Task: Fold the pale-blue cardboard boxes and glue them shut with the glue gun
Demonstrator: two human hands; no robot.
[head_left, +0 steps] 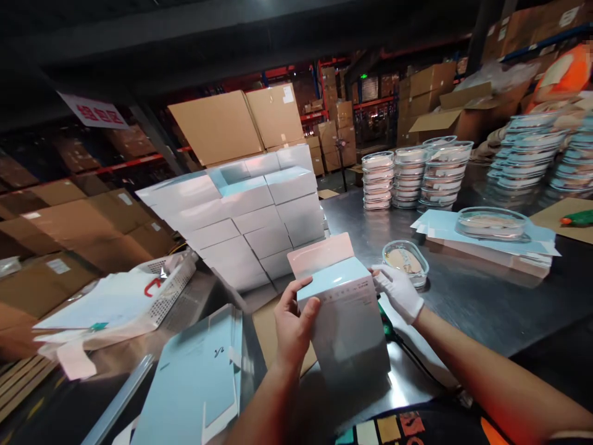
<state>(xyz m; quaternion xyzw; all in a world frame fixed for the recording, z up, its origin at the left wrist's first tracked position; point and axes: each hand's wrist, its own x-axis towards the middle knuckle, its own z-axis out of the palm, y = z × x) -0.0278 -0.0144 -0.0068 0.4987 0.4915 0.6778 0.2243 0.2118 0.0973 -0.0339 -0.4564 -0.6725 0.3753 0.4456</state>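
While the white carton [347, 327] is being steadied at the steel table [472, 309], prob. against tipping, its L side is being gripped by bare L hand [294, 321]; R edge is being touched by gloved R hand [399, 292], grip unclear.

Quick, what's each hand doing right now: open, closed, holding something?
Left hand: closed on the white carton, holding its left side.
Right hand, gloved: fingers at the carton's upper right edge; whether they grip it cannot be told.
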